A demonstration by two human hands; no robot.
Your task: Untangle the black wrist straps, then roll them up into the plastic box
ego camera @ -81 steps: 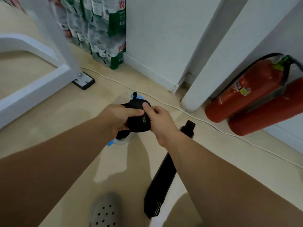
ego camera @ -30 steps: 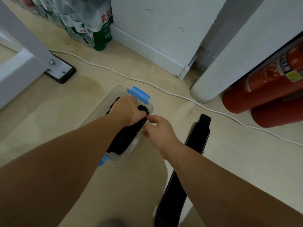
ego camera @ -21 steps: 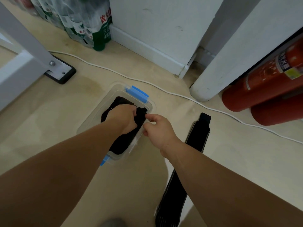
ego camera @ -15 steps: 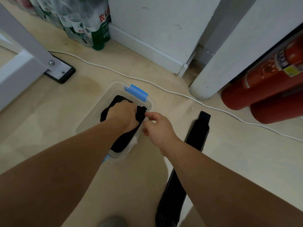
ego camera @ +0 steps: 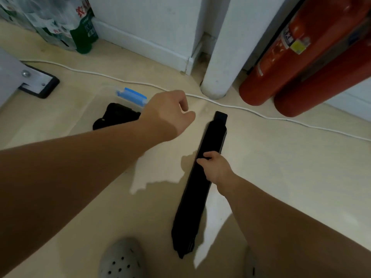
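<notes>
— What's on the left?
— A rolled strap (ego camera: pixel 116 117) sits in the plastic box (ego camera: pixel 131 95). The left hand (ego camera: pixel 166 115) hovers beside it, fingers loosely curled, empty.
— Further right?
— A long strap (ego camera: pixel 198 197) lies flat on the floor (ego camera: pixel 281 167); the right hand (ego camera: pixel 215 167) grips its middle.

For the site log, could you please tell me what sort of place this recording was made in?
Probably a corner of an office or storeroom: two red fire extinguishers by the wall, shrink-wrapped packs of bottled water, and a white cable across the floor.
</notes>
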